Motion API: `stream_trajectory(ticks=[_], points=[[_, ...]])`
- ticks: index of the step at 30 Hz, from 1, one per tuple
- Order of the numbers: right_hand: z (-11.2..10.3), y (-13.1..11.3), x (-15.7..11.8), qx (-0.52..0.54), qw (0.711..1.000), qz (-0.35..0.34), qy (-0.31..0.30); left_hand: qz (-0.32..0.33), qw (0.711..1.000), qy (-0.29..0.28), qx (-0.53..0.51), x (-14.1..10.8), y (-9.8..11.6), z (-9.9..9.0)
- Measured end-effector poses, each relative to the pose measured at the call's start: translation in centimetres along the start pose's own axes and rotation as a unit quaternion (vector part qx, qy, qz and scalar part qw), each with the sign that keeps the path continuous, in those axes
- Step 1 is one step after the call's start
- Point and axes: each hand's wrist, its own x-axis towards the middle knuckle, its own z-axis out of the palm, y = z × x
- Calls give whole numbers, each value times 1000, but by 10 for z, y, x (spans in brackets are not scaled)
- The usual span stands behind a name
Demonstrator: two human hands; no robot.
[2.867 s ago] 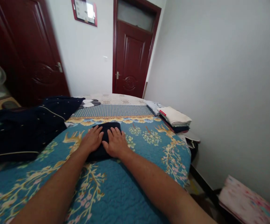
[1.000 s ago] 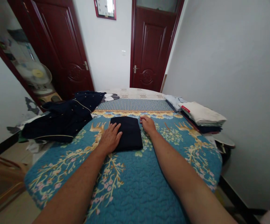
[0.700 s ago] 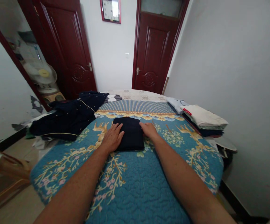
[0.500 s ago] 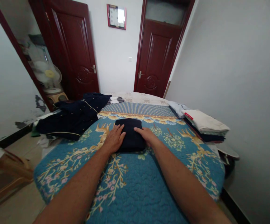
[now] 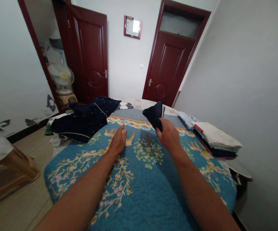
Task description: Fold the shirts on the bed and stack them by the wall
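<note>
A folded dark navy cloth [image 5: 153,115] is lifted above the blue floral quilt [image 5: 148,189], its lower corner pinched in my right hand [image 5: 169,136]. My left hand [image 5: 118,140] hovers low over the quilt or rests on it, fingers extended, holding nothing. To the right lies a stack of folded clothes [image 5: 215,136], with a cream piece bearing a red label on top. A rumpled navy garment with light trim [image 5: 83,120] lies at the left.
A grey and white cloth [image 5: 125,106] lies at the quilt's far side. Beyond are two dark red doors [image 5: 90,51] and a wall clock [image 5: 132,27]. A stool [image 5: 13,163] stands at the left, a fan [image 5: 63,76] behind.
My right hand has raised the folded navy cloth off the quilt and moved right. My left hand has let go of it. The view has shifted, so the room appears further right and lower.
</note>
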Motion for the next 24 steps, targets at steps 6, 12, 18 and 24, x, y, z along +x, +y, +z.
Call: stream_trajectory(ticks=[6,12,18,24], points=[[45,8,-61,-63,978,-86,-180,-35,999,-26,-8,-1,2,-3],[47,16,-88,-22,977,-87,-194,0,995,-100,-7,-5,12,-1],[30,18,-78,34,986,-28,-159,4,985,-165,-56,-6,16,8],[32,51,-70,-7,995,70,-75,115,988,-67,77,8,44,26]])
